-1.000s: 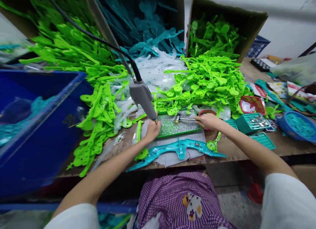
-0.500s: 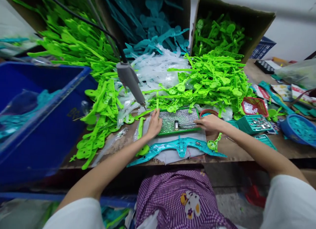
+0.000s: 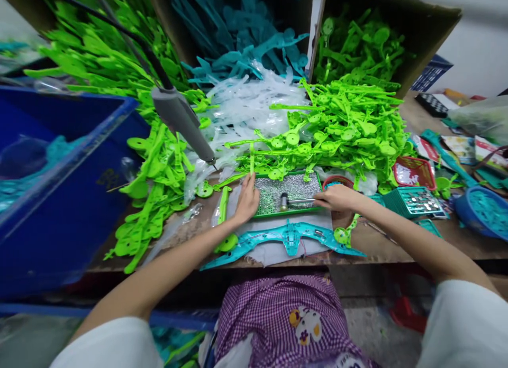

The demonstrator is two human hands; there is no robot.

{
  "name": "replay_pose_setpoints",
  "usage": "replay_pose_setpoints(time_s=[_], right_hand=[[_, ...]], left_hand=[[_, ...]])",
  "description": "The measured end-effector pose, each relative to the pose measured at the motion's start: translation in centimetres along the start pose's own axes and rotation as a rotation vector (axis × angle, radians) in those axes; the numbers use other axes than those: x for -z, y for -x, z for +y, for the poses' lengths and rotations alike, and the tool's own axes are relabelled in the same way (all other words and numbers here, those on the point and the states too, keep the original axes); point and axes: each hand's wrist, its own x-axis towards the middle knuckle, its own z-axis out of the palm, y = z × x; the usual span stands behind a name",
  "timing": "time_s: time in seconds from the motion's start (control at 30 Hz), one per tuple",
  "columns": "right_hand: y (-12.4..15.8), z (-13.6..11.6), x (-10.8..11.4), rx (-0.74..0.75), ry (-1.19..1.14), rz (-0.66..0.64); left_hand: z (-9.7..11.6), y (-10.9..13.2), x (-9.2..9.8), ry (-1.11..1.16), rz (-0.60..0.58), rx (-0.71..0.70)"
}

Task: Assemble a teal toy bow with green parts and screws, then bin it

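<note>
The brown workbench (image 3: 464, 244) bears a white cloth (image 3: 273, 256) just nearer than the 2 hands, a green tray (image 3: 286, 213) touched by the left hand (image 3: 246, 201), teal baskets (image 3: 389, 200) right of the right hand (image 3: 337, 198), and loose green parts (image 3: 159, 191) heaped left of the left hand.

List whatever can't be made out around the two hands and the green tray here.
Head view only.
Left hand: its palm side is hidden by its own back; whether the fingers hold anything is unclear.
Metal tool in the right hand: too small to identify.
Green tray: silvery contents too small to tell.
Blue bin: contents blurred, cut off by the left edge.
</note>
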Motion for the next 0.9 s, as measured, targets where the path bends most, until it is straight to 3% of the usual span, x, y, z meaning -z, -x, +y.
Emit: replay_pose_setpoints(time_s=[0.13,0.23,0.33,0.47,0.6,0.77,0.9], right_hand=[[-4.0,-3.4,-0.1,-0.005,-0.079,0.053],[-5.4,-3.9,0.1,-0.103,-0.101,0.075],[-4.0,-2.4,0.1,-0.168,-0.073,0.068],[0.5,0.2,-0.4,-0.187,0.030,-0.005],[2.2,-0.1,-0.4,-0.106,0.058,-0.052],[-2.7,-3.8,0.7,-0.073,-0.020,0.024],[-5.5,-4.4,1.3,-0.186,-0.082,0.074]], left_hand=[[0.0,0.1,0.1,0.041,0.007,0.013],[0.2,0.1,0.1,0.063,0.012,0.012],[0.4,0.1,0.1,0.056,-0.003,0.010],[0.5,0.0,0.0,0.063,0.011,-0.007],[0.5,0.0,-0.2,0.078,0.025,0.004],[0.5,-0.1,-0.2,0.058,0.025,0.023],[0.7,-0.1,-0.1,0.046,0.019,0.050]])
